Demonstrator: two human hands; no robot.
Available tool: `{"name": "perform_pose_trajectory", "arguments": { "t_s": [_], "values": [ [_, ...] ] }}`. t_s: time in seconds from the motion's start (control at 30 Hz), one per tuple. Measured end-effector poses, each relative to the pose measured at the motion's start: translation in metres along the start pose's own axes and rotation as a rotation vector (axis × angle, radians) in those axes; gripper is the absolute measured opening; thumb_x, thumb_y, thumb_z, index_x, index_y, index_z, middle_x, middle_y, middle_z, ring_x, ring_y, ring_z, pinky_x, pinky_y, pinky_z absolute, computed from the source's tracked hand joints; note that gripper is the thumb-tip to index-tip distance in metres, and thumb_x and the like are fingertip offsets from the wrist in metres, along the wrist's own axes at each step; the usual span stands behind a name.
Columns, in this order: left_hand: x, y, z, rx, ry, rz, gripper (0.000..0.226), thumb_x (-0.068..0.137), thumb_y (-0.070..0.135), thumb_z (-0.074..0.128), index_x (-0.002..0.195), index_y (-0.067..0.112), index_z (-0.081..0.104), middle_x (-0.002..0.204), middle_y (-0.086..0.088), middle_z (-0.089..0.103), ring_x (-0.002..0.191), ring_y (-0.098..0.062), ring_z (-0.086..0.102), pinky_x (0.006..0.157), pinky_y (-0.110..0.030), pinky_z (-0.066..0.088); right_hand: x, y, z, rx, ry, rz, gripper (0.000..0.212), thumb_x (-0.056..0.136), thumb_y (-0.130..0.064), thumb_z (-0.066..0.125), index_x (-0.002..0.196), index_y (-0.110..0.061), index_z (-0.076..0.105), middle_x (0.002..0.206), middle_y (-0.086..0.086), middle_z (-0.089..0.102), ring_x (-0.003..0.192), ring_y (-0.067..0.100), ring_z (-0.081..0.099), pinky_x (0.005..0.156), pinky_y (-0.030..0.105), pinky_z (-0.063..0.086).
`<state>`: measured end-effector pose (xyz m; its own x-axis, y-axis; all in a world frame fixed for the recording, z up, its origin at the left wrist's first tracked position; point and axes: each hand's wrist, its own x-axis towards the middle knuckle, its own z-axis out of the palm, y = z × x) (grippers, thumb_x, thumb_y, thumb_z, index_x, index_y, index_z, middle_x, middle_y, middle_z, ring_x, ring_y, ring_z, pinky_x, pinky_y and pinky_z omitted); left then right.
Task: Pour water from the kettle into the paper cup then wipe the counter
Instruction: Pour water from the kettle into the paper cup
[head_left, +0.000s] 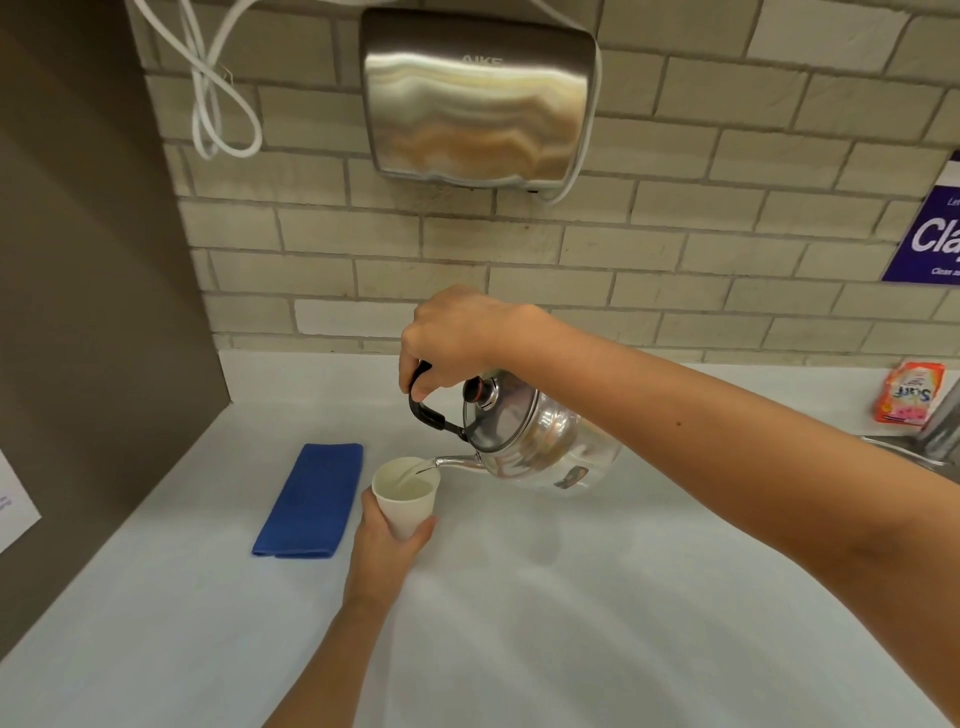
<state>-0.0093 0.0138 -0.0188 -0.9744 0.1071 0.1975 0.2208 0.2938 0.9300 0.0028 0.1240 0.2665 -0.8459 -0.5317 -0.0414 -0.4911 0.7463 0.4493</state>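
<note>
L hand (387, 540) grips cup (406, 496); cloth (309, 499) beside.

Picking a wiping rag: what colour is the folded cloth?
Blue; the cloth shows clearly in the head view.

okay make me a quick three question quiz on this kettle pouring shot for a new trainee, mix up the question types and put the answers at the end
1. True or false: the right hand grips the kettle by its black handle.
2. Where is the paper cup? A) standing alone on the counter B) held in the left hand C) on the blue cloth
3. Fill in: the kettle's spout tips over the cup's ____.

Key: 1 true; 2 B; 3 rim.
</note>
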Motion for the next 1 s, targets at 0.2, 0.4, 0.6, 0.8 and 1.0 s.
{"name": "perform_pose_trajectory", "arguments": {
  "t_s": [0.2,0.4,0.6,0.8,1.0],
  "values": [
    [0.0000,0.0002,-0.0001,-0.015,-0.006,0.006,0.084,0.069,0.030,0.078,0.134,0.019,0.026,0.128,-0.006,0.049,0.108,-0.018,0.048,0.088,-0.032,0.047,0.0014,-0.0001,-0.0013,0.001,-0.001,-0.002,0.023,0.085,-0.040,0.059,0.105,-0.032,0.067,0.095,-0.011,0.071,0.070,0.007,0.046,0.046,0.021,0.023],
    [-0.0004,0.0005,-0.0002,0.003,-0.003,0.001,0.086,0.068,0.030,0.078,0.135,0.017,0.025,0.129,-0.009,0.048,0.114,-0.025,0.049,0.091,-0.039,0.049,0.0010,-0.0006,0.0006,-0.003,-0.008,0.004,0.023,0.086,-0.040,0.059,0.107,-0.033,0.067,0.095,-0.011,0.071,0.072,0.007,0.047,0.047,0.021,0.026],
    [-0.0008,0.0015,-0.0007,0.004,-0.009,-0.007,0.086,0.069,0.030,0.078,0.135,0.017,0.025,0.130,-0.009,0.048,0.116,-0.026,0.049,0.094,-0.041,0.049,0.0026,-0.0010,0.0001,-0.006,-0.002,0.003,0.023,0.086,-0.040,0.059,0.106,-0.033,0.066,0.095,-0.011,0.071,0.071,0.008,0.047,0.047,0.022,0.025],
    [-0.0010,0.0010,-0.0007,-0.009,-0.012,-0.002,0.086,0.069,0.029,0.078,0.135,0.018,0.024,0.128,-0.008,0.048,0.114,-0.025,0.050,0.091,-0.038,0.049,0.0039,-0.0021,-0.0004,-0.012,-0.013,0.000,0.023,0.086,-0.040,0.059,0.107,-0.032,0.066,0.094,-0.011,0.071,0.071,0.007,0.046,0.047,0.022,0.025],
    [0.0003,-0.0006,-0.0005,-0.015,-0.004,0.001,0.085,0.068,0.030,0.078,0.134,0.018,0.026,0.126,-0.008,0.050,0.112,-0.025,0.051,0.090,-0.036,0.048,0.0024,0.0002,0.0025,0.018,-0.012,0.010,0.023,0.086,-0.040,0.058,0.107,-0.033,0.067,0.096,-0.010,0.071,0.070,0.007,0.046,0.048,0.021,0.026]
  ]
}}
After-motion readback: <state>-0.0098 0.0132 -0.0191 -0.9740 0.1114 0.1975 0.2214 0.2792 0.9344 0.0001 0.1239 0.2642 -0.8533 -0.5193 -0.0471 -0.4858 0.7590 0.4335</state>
